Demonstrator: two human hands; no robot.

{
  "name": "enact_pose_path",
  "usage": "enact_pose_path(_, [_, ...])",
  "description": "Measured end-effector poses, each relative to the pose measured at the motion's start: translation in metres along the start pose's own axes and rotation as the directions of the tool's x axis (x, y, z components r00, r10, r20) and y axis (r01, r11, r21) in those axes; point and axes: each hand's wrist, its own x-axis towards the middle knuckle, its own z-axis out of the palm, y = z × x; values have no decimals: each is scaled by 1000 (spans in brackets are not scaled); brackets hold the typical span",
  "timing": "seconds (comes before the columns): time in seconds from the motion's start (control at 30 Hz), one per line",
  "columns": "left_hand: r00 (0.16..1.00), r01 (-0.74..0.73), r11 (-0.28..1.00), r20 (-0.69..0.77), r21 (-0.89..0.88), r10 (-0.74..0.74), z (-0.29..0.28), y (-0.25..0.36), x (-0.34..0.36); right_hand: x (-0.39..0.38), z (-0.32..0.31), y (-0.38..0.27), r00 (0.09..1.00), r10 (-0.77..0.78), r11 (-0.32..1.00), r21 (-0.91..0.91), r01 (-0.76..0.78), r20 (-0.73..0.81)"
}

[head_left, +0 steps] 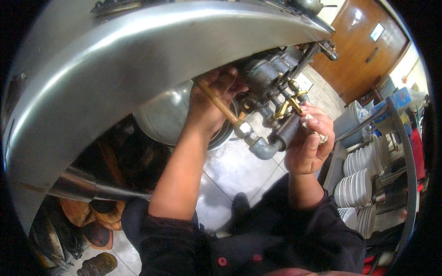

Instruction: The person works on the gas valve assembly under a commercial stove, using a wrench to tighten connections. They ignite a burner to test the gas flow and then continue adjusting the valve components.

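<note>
one crumpled, off-white wad (pixel 322 136) is pinched by the right hand (pixel 311 143), fingers curled, just right of a dull grey pipe (pixel 289 129) and yellow brass levers (pixel 282 109). the left hand (pixel 222 83) sits farther left behind a coppery tube (pixel 219 104); its grip i cannot tell.

Bare hands: two, one left hand (pixel 218 89) and one right hand (pixel 313 140)
Dark sleeves (pixel 168 244): two
Copper pipe (pixel 221 106): one
Grey elbow (pixel 268 149) at the pipe's lower end: one
Brass levers (pixel 282 110): at least two; others may be hidden
Crumpled white wad (pixel 319 130): one, in the right hand
Red buttons (pixel 222 261): two
Dark shoe (pixel 239 205): one showing
Large metal pot (pixel 162 114): one
Pan (pixel 308 7) at the top edge: one
Stacks of white plates (pixel 353 188): at least four; single plates overlap too much to count
Door window (pixel 377 31): one
</note>
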Motion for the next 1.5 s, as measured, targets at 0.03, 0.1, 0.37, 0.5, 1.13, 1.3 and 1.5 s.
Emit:
enact_pose_path(0.03, [1000,-12,1000,2,0,12,0,0,2,0,0,0,1000,1,1000,-2,-1,-1])
enact_pose_path(0.1, [1000,-25,1000,7,8,25,0,1,5,0,0,-1,1000,4,1000,-7,-4,-4])
enact_pose_path(0.37, [996,-69,998,-53,13,69,-2,3,1,-1,1,-2,1000,8,1000,-4,-8,3])
enact_pose_path(0.5, [991,-133,991,30,-20,133,-1,-1,2,-1,2,-3,1000,18,1000,-19,-18,0])
enact_pose_path(1.13, [953,268,832,-5,486,-304,-45,2,5,-15,-52,48,731,670,742,102,-662,-126])
enact_pose_path(1.3, [872,392,861,168,325,-460,-63,-37,-7,-46,-29,48,246,895,239,64,-969,372])
enact_pose_path(1.5, [864,34,421,185,906,-468,-81,-67,0,-42,-24,36,226,768,216,91,-972,599])
